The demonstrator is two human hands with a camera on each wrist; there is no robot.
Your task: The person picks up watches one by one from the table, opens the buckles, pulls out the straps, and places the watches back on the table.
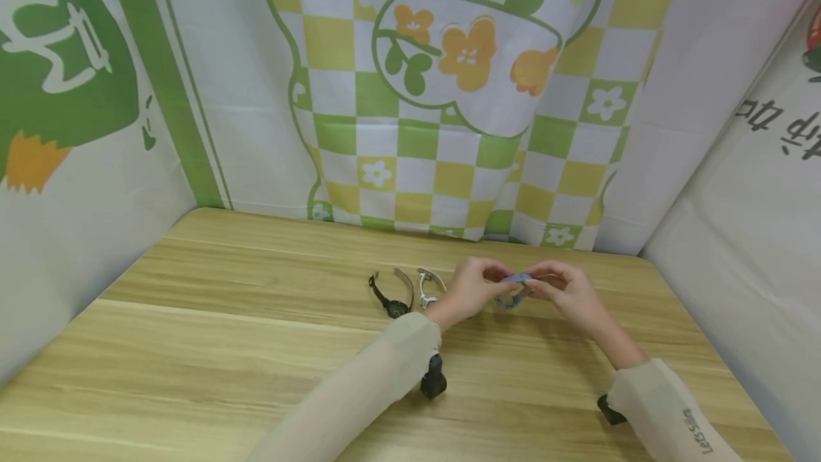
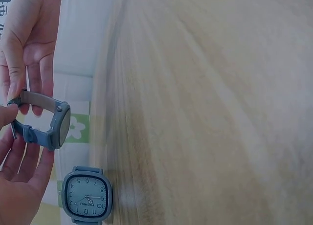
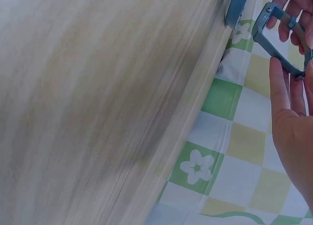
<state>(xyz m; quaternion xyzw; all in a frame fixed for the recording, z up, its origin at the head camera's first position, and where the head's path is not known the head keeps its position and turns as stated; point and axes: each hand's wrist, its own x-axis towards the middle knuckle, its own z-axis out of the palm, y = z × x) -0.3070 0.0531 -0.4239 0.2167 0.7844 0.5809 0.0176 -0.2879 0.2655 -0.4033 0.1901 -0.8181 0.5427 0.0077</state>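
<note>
A blue-grey watch (image 1: pixel 511 301) is held up between both hands, its strap bent round into a loop. My left hand (image 1: pixel 470 289) pinches the strap near its top from the left. From the right, my right hand (image 1: pixel 571 294) pinches the strap close to the left fingertips. In the left wrist view the buckle end of the held watch (image 2: pixel 39 137) is at the fingers, with the case on the far side of the loop. Left of my left hand lie a white watch (image 1: pixel 426 300) and a black watch (image 1: pixel 397 309), their straps curving away.
In the left wrist view, a square blue-grey watch (image 2: pixel 88 195) with a numbered dial stands near the hands. The wooden table (image 1: pixel 192 362) meets a checked curtain (image 1: pixel 417 177) at its back edge. White cloth hangs on both sides.
</note>
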